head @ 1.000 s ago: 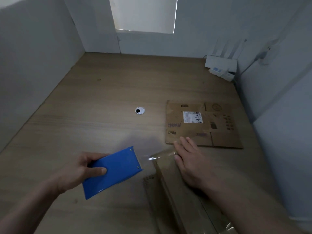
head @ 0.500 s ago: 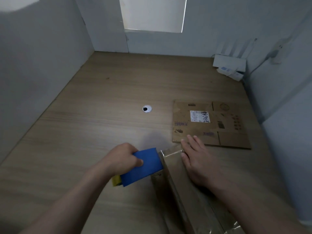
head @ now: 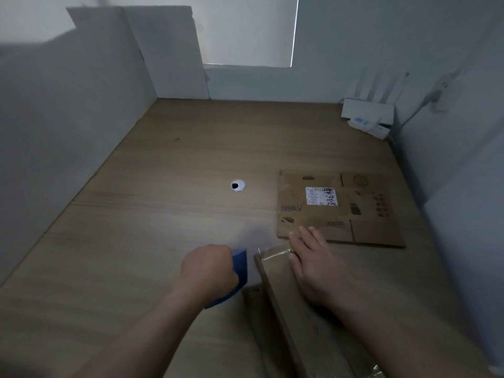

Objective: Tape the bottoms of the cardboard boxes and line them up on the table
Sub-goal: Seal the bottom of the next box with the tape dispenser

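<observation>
Left hand (head: 208,268): clenched around blue dispenser (head: 240,264).
Right hand (head: 316,268): laid flat on box (head: 275,279).
Risk: tape (head: 273,253) could be wrinkled if box is shifted.

Open tabletop (head: 163,214) left, flattened box (head: 341,208) at right, router (head: 366,110) in far corner

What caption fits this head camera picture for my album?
Left hand grips blue tape dispenser; right hand presses on the cardboard box.
</observation>
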{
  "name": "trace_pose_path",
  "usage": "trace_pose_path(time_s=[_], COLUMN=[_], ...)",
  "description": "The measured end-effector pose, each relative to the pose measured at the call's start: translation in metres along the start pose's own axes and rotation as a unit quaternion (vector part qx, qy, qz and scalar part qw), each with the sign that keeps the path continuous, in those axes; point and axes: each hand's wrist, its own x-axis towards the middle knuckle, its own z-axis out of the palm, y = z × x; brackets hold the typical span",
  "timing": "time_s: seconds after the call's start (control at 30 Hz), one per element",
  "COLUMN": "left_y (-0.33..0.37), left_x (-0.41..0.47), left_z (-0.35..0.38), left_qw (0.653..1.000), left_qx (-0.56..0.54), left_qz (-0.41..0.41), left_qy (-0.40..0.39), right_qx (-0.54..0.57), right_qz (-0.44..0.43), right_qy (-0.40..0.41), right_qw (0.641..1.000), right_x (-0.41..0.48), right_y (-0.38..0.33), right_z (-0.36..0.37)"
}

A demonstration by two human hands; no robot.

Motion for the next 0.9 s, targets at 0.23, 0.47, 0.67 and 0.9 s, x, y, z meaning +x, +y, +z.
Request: trace_pose_path(time_s=[0.23, 0.47, 0.67, 0.9], left_y=[-0.065, -0.099, -0.092, -0.073], left_x=[-0.016, -0.035, -0.045, -0.045], left_z=[0.078, 0.161, 0.173, 0.131], left_qw=[0.988, 0.991, 0.989, 0.963], left_qx=[-0.011, -0.008, -0.078, -0.148], left_qz=[-0.032, -0.071, -0.101, -0.118], left_qy=[0.151, 0.11, 0.078, 0.192], right_qx=[0.003, 0.025, 0.024, 0.077], right_qz=[0.016, 0.084, 0.083, 0.096], right_qy=[0.022, 0.035, 0.04, 0.066], right_qw=[1.0, 0.995, 0.995, 0.99], right_x=[-0.003, -0.021, -0.023, -0.023], right_y=[-0.009, -0.013, -0.013, -0.014], right_z=[-0.002, 0.013, 0.014, 0.01])
